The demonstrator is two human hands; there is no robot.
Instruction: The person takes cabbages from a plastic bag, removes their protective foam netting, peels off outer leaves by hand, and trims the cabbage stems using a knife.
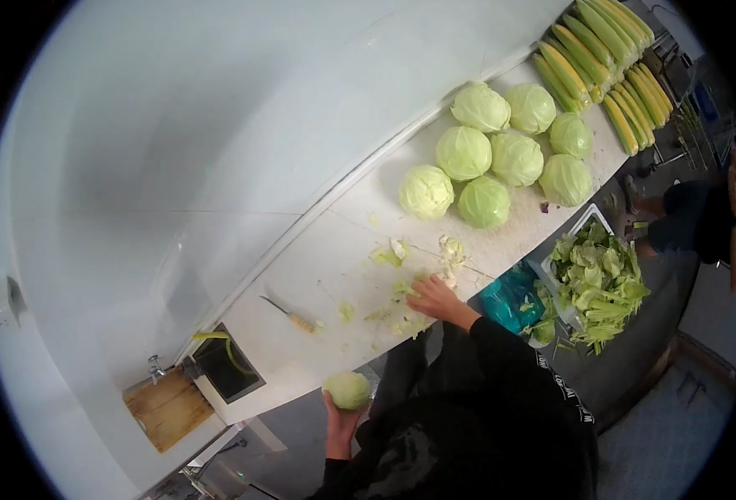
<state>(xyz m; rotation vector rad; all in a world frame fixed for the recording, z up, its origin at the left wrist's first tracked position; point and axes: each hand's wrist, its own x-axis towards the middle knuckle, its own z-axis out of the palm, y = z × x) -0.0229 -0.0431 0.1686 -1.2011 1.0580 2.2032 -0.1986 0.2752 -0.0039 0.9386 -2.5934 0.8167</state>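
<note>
My left hand [341, 427] holds a pale green cabbage [347, 390] from below, just off the front edge of the counter. My right hand [436, 299] is down on the white counter [368, 225], its fingers curled over cabbage leaf scraps [401, 290]; the fingertips show only in part. More trimmings, a pale cabbage piece [451, 248] and a torn leaf [390, 252], lie just beyond that hand. A knife [291, 315] with a light wooden handle rests to the left among small green bits.
Several whole cabbages [465, 152] stand farther along the counter, with wrapped corn cobs [588, 50] behind them. Below the edge are a crate of loose leaves [598, 283] and a teal bag [511, 298]. A sink [224, 367] is at left; another person [701, 218] stands at right.
</note>
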